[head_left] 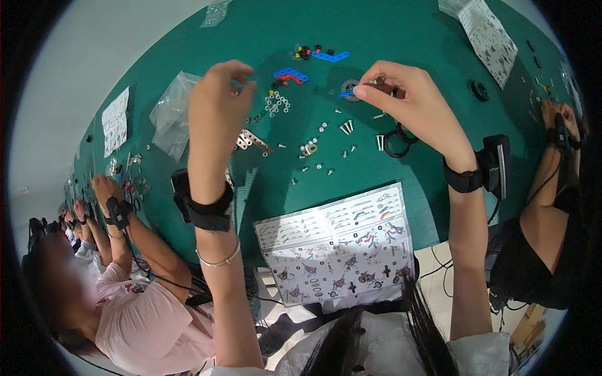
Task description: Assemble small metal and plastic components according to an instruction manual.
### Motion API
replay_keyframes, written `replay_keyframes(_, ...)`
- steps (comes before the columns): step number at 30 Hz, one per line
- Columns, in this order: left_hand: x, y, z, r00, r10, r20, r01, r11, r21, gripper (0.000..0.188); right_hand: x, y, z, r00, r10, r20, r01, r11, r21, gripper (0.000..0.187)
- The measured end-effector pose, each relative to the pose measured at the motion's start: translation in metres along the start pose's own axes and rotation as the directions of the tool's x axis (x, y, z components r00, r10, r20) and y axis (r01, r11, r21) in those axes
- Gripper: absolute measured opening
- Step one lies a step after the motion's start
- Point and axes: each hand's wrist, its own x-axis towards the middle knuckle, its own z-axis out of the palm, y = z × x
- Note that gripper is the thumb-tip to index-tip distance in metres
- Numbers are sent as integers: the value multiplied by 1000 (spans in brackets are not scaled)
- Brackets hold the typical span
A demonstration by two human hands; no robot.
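My left hand hovers over the left of the green table, wrist strapped in black. Its fingers curl with a gap to the thumb, and nothing shows between them. At the right, the thumb and fingers of my right hand are closed on a small blue piece. A grey toothed disc shows right behind that piece; whether they are joined I cannot tell. Dark reddish and metal bits show between the curled fingers, partly hidden. Between my hands lie hex nuts, blue perforated strips and a red strip.
Bolts, perforated metal strips and black rubber rings lie nearer me. A printed picture sheet overhangs the near edge. Plastic bags and a black wheel lie farther out. People sit close on both sides.
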Motion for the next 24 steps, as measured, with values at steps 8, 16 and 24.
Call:
replay_keyframes(8,-16,62,40,969,246,-13,-246,966,-78,18,2,8,-12,996,33,-81,-37,999,-39,36)
replay_keyframes(16,-22,73,43,981,101,168,-75,985,-158,15,0,13,-9,988,20,-150,-23,1000,-21,37)
replay_keyframes(24,-31,76,62,975,189,118,-160,962,-221,15,-1,12,-7,992,-13,-126,5,998,-68,35)
